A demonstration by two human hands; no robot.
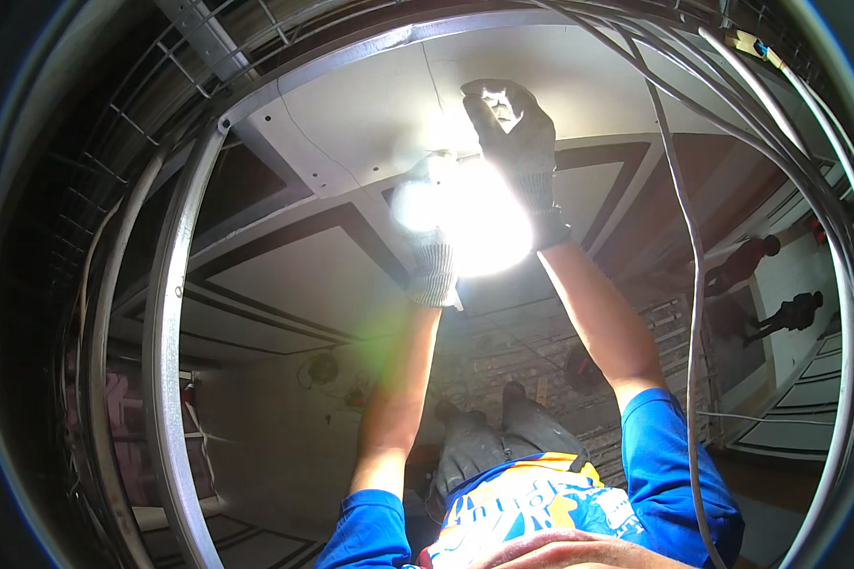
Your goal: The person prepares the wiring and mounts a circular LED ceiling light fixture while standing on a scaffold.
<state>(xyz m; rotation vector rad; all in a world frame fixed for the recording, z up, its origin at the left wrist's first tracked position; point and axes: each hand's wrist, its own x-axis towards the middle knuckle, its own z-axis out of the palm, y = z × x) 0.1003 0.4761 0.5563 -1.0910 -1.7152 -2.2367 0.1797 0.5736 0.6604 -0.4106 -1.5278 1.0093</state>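
Note:
A glaring white light point(489, 218) burns between my two raised hands and washes out much of what is around it. My right hand point(520, 137), in a grey knit glove, is up against a white panel point(351, 104). Its thumb and fingers curl together in a pinch, and whatever lies between them is lost in the brightness. Across from it, my left hand point(422, 223) wears a similar glove. Glare covers its fingers, so their pose is hidden. A thin dark wire point(434, 76) runs over the panel towards the lit spot.
Metal framing point(176, 275) stands at the left, with wire mesh point(161, 81) above it. Several grey cables point(769, 123) arc along the right, and one loose cable point(688, 218) hangs down. Far below are two people point(742, 264) and a cluttered floor point(503, 351).

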